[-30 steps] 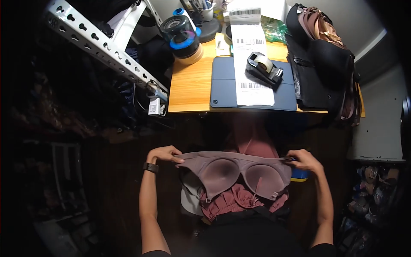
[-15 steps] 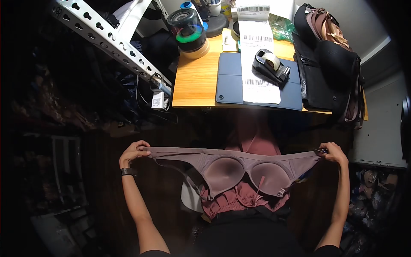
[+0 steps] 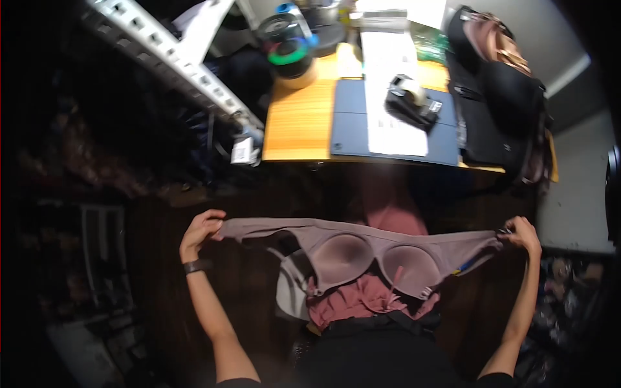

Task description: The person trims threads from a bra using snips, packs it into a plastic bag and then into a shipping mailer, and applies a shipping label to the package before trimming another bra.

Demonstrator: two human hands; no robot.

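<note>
A mauve bra [image 3: 346,255] is stretched sideways above my lap, the hollow insides of its cups facing me. My left hand [image 3: 204,229] pinches the end of one band, with a dark band around that wrist. At the other end, my right hand [image 3: 519,234] grips the opposite band tip; small dark hooks or a dark bit show by its fingers. Straps hang loosely below the cups. Behind and beneath the bra is dusty-pink gathered clothing [image 3: 352,301] on my lap.
A wooden desk [image 3: 294,126] ahead bears a dark blue folder or tablet [image 3: 349,123], a long printed label sheet [image 3: 388,71], a tape dispenser [image 3: 414,103] and a round clear-topped container [image 3: 288,52]. Black bras [image 3: 508,90] are stacked at right. A white perforated metal post [image 3: 171,55] slants at left.
My right hand has moved outward to the right, drawing the bra's band wider. My left hand stays nearly in place. The view has shifted slightly and is blurred.
</note>
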